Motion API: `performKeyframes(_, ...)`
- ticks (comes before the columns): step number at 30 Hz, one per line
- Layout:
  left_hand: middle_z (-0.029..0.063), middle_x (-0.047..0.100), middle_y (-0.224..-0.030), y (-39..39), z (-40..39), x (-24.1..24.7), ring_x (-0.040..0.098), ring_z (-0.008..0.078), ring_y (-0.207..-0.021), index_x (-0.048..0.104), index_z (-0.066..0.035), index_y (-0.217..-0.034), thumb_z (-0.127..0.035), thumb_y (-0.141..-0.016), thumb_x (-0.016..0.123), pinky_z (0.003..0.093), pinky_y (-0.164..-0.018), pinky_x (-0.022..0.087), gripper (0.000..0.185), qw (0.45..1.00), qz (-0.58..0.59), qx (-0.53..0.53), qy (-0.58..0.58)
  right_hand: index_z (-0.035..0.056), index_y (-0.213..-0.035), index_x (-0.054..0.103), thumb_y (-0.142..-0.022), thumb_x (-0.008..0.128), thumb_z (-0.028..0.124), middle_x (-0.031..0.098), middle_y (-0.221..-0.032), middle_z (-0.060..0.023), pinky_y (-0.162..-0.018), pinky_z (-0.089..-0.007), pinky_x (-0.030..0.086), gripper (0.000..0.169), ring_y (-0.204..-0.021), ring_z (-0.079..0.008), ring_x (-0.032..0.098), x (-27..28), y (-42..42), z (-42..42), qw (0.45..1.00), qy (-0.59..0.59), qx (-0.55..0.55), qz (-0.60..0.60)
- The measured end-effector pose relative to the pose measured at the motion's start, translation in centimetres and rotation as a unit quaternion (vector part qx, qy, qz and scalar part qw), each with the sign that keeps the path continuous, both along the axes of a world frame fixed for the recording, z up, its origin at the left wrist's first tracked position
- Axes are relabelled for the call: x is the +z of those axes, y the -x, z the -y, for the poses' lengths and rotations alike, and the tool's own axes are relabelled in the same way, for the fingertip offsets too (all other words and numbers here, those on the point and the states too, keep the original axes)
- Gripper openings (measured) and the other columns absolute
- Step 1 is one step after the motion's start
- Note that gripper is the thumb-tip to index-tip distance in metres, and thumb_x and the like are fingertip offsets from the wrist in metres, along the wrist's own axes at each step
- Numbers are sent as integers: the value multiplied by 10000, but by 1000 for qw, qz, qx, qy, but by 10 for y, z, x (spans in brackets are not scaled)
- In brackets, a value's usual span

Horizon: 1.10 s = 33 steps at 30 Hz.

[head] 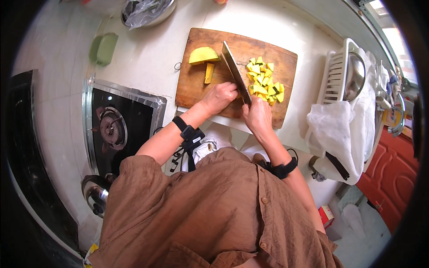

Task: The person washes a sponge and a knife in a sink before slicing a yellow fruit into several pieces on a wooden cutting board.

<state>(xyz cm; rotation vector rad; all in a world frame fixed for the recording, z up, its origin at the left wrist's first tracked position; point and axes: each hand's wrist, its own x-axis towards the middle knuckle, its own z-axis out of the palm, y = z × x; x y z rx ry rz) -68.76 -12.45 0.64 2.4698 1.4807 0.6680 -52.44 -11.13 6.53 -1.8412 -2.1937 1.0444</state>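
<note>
My right hand (259, 115) grips the handle end of a cleaver (234, 70), its blade standing on edge and slanting away to the upper left. Curled fingers of my left hand (221, 97) sit close against the blade's left side; a sliver of yellow pumpkin shows at the fingertips, and the rest of that piece is hidden. Both hands are over a wooden cutting board (228, 35). Left of the blade lie a thick pumpkin wedge (203, 55) and a cut pumpkin strip (209, 73). A pile of pumpkin chunks (264, 80), some with dark green rind, lies to the right.
A gas hob (122, 127) is set into the counter at left, near a green container (107, 49). At the back stands a metal bowl (161, 16) with plastic bags. A white dish rack (335, 73) with a white cloth (330, 120) stands at right.
</note>
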Motion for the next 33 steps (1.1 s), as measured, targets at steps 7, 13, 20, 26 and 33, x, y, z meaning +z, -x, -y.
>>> performKeyframes(7, 68, 558, -747, 2, 3, -1, 588, 238, -702, 598, -37, -706, -61, -678, 562, 335, -559, 501, 52, 1000, 14, -12, 9, -34, -750, 582, -760, 580, 138, 602, -725, -281, -679, -513, 478, 172, -727, -456, 600, 5, -3, -3, 998, 38, -37, -33)
performKeyframes(13, 62, 561, -768, 2, 1, -5, 588, 233, -720, 597, -35, -722, -65, -682, 562, 332, -563, 503, 61, 1000, 7, -11, -17, -51, -753, 592, -742, 580, 137, 600, -725, -289, -678, -515, 481, 189, -733, -454, 604, 12, 0, 2, 999, 29, -8, -12)
performKeyframes(20, 80, 545, -759, 2, 3, -10, 585, 251, -717, 559, -44, -678, -60, -687, 550, 352, -570, 508, 20, 1000, 22, 6, 5, -50, -777, 595, -751, 569, 151, 606, -749, -288, -700, -510, 479, 204, -754, -459, 603, 3, 8, 4, 999, 27, -21, 10)
performKeyframes(26, 80, 559, -767, -5, 1, -5, 591, 265, -728, 596, -36, -778, -43, -710, 562, 354, -607, 499, 76, 997, 51, 49, 27, -45, -777, 590, -766, 573, 135, 601, -681, -245, -656, -500, 462, 181, -693, -421, 601, -3, -7, -2, 994, 42, -81, -68)
performKeyframes(33, 96, 570, -798, 2, 8, 7, 577, 290, -752, 567, -34, -795, -35, -731, 667, 370, -658, 486, 119, 979, 120, 161, -22, -48, -749, 577, -758, 553, 109, 551, -615, -252, -618, -479, 445, 159, -615, -420, 571, 2, -8, 4, 988, 60, -92, -113)
